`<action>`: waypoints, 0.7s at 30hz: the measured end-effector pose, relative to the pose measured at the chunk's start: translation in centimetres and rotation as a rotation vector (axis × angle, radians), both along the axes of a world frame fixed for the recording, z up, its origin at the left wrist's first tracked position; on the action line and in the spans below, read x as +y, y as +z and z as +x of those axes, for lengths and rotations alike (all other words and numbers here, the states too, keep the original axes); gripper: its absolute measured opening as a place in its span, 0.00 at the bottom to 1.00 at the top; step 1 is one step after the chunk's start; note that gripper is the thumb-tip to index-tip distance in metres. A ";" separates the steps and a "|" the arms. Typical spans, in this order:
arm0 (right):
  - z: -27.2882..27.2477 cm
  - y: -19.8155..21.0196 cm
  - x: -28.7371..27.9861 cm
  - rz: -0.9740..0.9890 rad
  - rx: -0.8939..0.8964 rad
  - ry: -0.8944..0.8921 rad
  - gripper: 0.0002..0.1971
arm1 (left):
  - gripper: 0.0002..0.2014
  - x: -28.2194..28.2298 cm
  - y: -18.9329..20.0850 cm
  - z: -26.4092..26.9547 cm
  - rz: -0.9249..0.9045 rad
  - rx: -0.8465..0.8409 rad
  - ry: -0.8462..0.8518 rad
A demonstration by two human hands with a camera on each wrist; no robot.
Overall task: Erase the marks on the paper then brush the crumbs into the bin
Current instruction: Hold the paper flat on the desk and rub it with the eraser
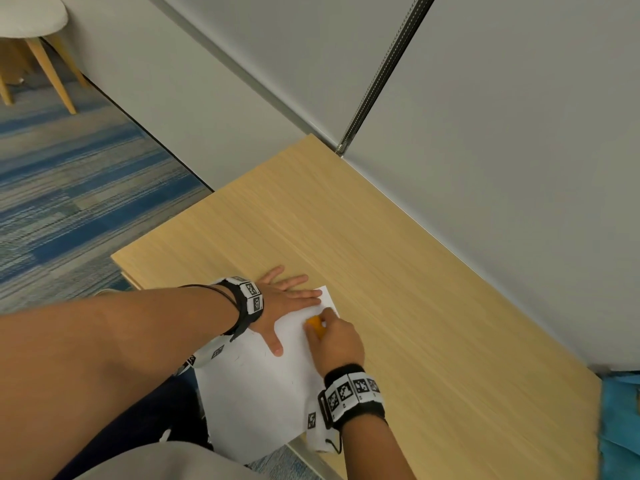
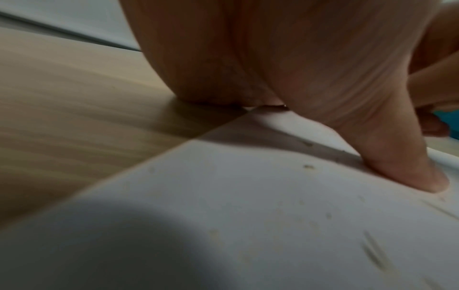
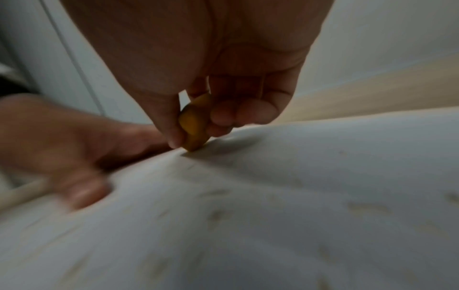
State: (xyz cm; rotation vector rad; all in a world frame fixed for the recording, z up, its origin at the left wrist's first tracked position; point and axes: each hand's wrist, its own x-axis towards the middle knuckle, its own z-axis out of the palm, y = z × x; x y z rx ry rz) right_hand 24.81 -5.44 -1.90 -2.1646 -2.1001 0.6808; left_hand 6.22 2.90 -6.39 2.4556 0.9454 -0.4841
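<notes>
A white sheet of paper lies at the near edge of the wooden table, partly overhanging it. My left hand lies flat with spread fingers, pressing the paper's far left part down; its thumb rests on the sheet. My right hand pinches a small orange eraser between thumb and fingers, its tip touching the paper near the far corner. Small eraser crumbs and faint pencil marks dot the sheet. The bin is not clearly seen.
Grey partition walls border the table at the back and right. A blue object sits at the table's right end. Blue striped carpet and a chair lie to the left.
</notes>
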 end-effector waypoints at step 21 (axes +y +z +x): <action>1.6 -1.3 2.0 -0.044 0.310 -0.077 0.13 | 0.64 0.9 0.8 -1.1 -0.043 -0.017 0.024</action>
